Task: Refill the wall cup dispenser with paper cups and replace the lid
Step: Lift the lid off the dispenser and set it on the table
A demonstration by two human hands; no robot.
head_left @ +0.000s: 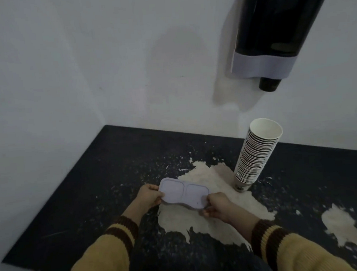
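Observation:
A pale lilac lid [184, 193] with two rounded recesses is held flat low over the dark floor. My left hand [149, 196] grips its left end and my right hand [218, 206] grips its right end. A tall stack of white paper cups [258, 153] stands on the floor just right of the lid, mouth up and leaning slightly. The wall cup dispenser [278, 27], a dark tinted body with a pale band, hangs at the upper right. One dark cup bottom [269, 83] pokes out below it.
The dark floor [96, 184] is worn, with large pale bare patches [213, 213] under the lid and at the right [345, 227]. White walls meet in a corner at the back left [103, 111].

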